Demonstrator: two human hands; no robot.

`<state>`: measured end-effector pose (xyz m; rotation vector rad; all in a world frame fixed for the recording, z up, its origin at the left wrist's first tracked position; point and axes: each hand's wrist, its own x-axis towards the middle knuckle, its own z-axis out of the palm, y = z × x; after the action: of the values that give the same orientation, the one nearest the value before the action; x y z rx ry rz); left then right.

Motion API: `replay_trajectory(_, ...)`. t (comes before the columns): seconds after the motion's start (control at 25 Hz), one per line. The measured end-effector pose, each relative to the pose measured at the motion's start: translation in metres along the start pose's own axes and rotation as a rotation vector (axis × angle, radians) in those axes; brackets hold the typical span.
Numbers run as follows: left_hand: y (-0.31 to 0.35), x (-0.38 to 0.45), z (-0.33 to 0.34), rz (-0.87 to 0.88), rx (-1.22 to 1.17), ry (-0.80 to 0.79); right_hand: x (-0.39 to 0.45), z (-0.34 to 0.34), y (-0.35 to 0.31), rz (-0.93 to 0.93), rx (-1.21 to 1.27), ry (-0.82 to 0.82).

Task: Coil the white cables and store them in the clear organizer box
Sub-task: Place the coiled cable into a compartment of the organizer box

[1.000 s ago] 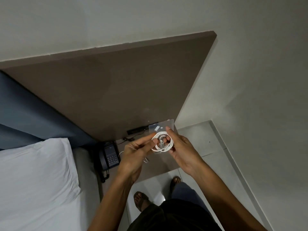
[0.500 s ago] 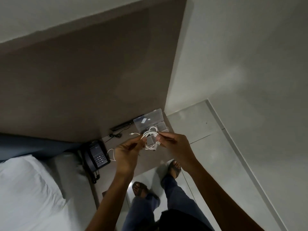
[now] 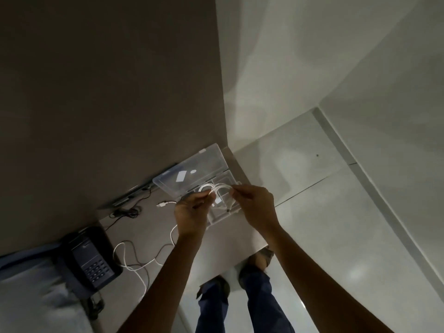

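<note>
Coiled cable: a white cable coil (image 3: 217,188) held in the air between both hands, its loop stretched roughly left to right, directly above the open tray of the box.
Left hand: the left hand (image 3: 192,213) pinches the coil's left side between thumb and fingertips, other fingers curled in.
Right hand: the right hand (image 3: 255,204) pinches the right side of the loop the same way, closed on the strand.
Key relation: the coil lies just beyond the fingertips of both hands and over the tray; the move ahead looks like a short drop downward and slightly away from the person. Both hands are about equally near.
Organizer box: the clear organizer box (image 3: 222,218) sits on the bedside table (image 3: 228,246), its lid (image 3: 189,174) tilted back toward the wall; dividers show, but which compartment sits under the coil I cannot tell.
Loose cable: a second white cable (image 3: 131,257) sprawls uncoiled on the table, left of the left forearm, well apart from the box.
Beyond: a dark desk phone (image 3: 92,259) at the table's left end.
</note>
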<state>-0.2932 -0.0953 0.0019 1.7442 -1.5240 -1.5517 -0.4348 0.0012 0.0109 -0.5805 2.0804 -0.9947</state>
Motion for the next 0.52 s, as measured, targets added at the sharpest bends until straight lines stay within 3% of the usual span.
replay_trajectory(0.36,-0.078,0.087,0.065,0.163,0.207,0.063,0.087,0.066,0.085,-0.078,-0.22,0.131)
replay_trajectory(0.52,-0.086,0.095,0.069,0.362,0.381,0.024,0.09,0.072,0.106,-0.09,-0.14,0.148)
